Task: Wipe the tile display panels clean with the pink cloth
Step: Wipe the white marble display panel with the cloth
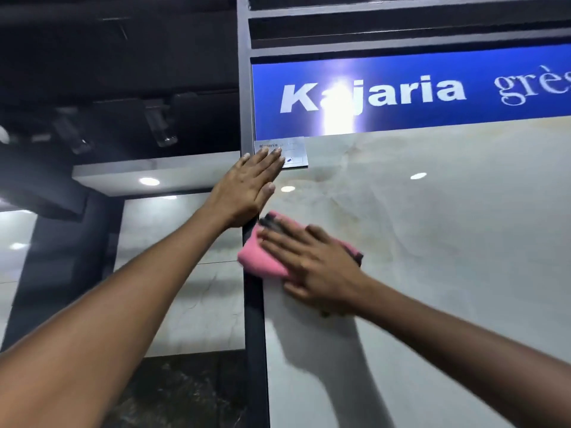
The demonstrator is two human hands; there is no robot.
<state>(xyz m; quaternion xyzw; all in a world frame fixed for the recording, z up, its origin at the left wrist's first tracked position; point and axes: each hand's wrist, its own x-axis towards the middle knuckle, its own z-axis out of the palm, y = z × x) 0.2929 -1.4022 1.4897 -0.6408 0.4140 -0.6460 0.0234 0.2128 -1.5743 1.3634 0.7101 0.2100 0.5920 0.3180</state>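
A glossy pale marble-look tile panel fills the right half of the view, set in a dark metal frame. My right hand lies flat with straight fingers on the pink cloth, pressing it against the panel's left edge by the frame. The cloth has dark smudges at its top corner. My left hand rests flat on the panel's upper left corner, fingertips over a small label sticker.
A blue brand sign runs above the panel. Left of the frame stand more pale tile panels and a dark marble one lower down. Track spotlights hang from the black ceiling at upper left.
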